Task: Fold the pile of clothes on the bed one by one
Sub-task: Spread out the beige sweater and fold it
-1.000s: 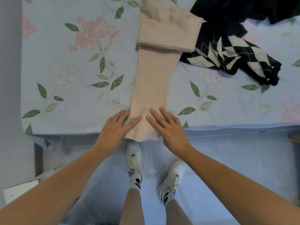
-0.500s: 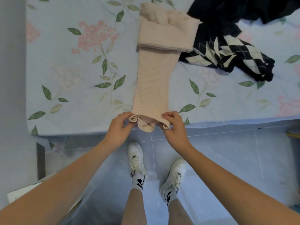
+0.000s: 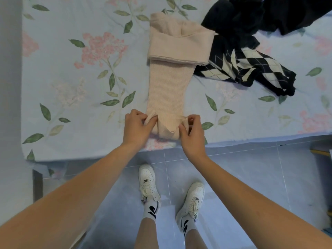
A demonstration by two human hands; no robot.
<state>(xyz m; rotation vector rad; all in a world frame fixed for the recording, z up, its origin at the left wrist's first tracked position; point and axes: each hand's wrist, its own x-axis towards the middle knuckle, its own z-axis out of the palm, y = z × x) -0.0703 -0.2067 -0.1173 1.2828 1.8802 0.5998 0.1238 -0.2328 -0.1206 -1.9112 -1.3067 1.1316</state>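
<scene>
Both hands are pinching the near hem of the beige ribbed knit garment (image 3: 167,87), lying lengthwise on the floral bed sheet (image 3: 71,78): the left hand (image 3: 137,127) is grasping one corner, the right hand (image 3: 192,133) the other. If either grip is pulling unevenly, the fold risks skewing; the argyle sweater (image 3: 248,71) is touching its far end and might snag.

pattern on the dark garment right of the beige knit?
Navy and cream argyle diamonds on the dark garment; head view.
</scene>
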